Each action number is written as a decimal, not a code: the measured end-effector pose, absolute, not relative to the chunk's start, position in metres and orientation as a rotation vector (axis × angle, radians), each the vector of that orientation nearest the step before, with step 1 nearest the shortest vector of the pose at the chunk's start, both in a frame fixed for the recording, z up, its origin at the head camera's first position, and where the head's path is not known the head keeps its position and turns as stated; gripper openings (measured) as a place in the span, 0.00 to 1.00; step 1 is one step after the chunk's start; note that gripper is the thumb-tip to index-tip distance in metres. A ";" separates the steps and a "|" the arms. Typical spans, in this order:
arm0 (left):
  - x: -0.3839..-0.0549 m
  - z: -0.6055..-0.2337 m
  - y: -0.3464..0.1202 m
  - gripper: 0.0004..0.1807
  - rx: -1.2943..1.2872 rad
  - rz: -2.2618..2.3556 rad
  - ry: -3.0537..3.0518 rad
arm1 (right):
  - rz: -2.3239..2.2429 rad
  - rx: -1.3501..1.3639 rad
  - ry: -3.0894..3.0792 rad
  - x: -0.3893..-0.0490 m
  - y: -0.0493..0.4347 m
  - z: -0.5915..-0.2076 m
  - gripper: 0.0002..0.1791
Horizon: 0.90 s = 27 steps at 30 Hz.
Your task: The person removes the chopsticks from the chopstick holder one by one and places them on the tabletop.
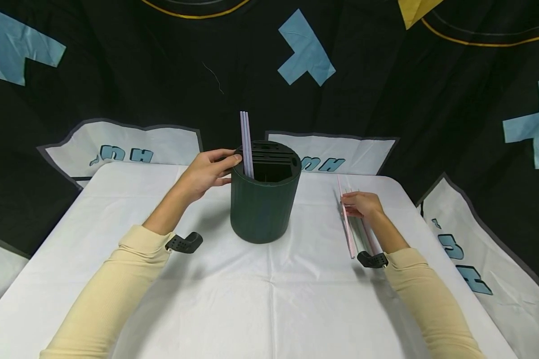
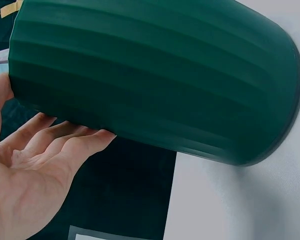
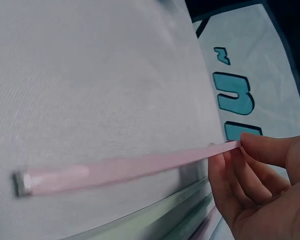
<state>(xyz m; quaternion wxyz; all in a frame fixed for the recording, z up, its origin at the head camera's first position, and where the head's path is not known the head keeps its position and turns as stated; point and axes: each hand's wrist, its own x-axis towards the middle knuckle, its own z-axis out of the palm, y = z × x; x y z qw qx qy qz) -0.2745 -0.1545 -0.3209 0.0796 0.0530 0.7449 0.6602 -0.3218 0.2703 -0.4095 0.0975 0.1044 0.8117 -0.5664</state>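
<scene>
A dark green, round ribbed holder (image 1: pixel 262 214) with a black slotted top (image 1: pixel 269 144) stands on the white table. My left hand (image 1: pixel 204 172) holds it near the rim, thumb at the top edge and fingers (image 2: pixel 85 142) along the ribbed side. A few lavender sticks (image 1: pixel 246 139) rise from the opening on its left. Off to the right, my right hand (image 1: pixel 364 204) pinches a long, thin pink stick (image 3: pixel 105 172) between thumb and fingertips. Its near end points back toward my wrist. Beneath that hand lie several more sticks, among them a pale green one (image 3: pixel 140 212).
The white-covered table (image 1: pixel 233 314) ends just behind the holder and to the right of the sticks. A black cloth (image 1: pixel 161 89) with blue tape marks (image 1: pixel 303 47) hangs behind. Black wrist cameras (image 1: pixel 184 243) sit on both wrists.
</scene>
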 end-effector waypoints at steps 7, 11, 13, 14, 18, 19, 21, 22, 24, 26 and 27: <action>-0.274 -0.321 -0.154 0.30 0.170 1.980 2.222 | -1.638 0.422 2.451 -0.325 0.271 -0.420 0.24; -0.274 -0.320 -0.155 0.30 0.178 1.979 2.222 | -1.602 0.437 2.469 -0.325 0.272 -0.424 0.24; -0.274 -0.321 -0.155 0.30 0.180 1.979 2.221 | -1.587 0.433 2.476 -0.324 0.272 -0.426 0.24; -0.274 -0.321 -0.155 0.30 0.180 1.979 2.221 | -1.579 0.430 2.481 -0.324 0.272 -0.427 0.23; -0.274 -0.321 -0.155 0.31 0.177 1.971 2.227 | -1.570 0.416 2.491 -0.323 0.273 -0.429 0.24; -0.274 -0.321 -0.155 0.31 0.176 1.969 2.229 | -1.568 0.412 2.494 -0.323 0.273 -0.429 0.24; -0.274 -0.321 -0.155 0.31 0.174 1.965 2.234 | -1.576 0.404 2.494 -0.323 0.274 -0.430 0.23; -0.274 -0.321 -0.155 0.31 0.173 1.966 2.235 | -1.577 0.399 2.496 -0.323 0.274 -0.430 0.23; -0.274 -0.321 -0.155 0.30 0.171 1.967 2.233 | -1.580 0.397 2.501 -0.322 0.274 -0.429 0.23; -0.274 -0.321 -0.155 0.30 0.169 1.968 2.232 | -1.585 0.393 2.499 -0.322 0.274 -0.428 0.22; -0.274 -0.321 -0.155 0.30 0.169 1.968 2.232 | -1.588 0.385 2.498 -0.322 0.274 -0.426 0.22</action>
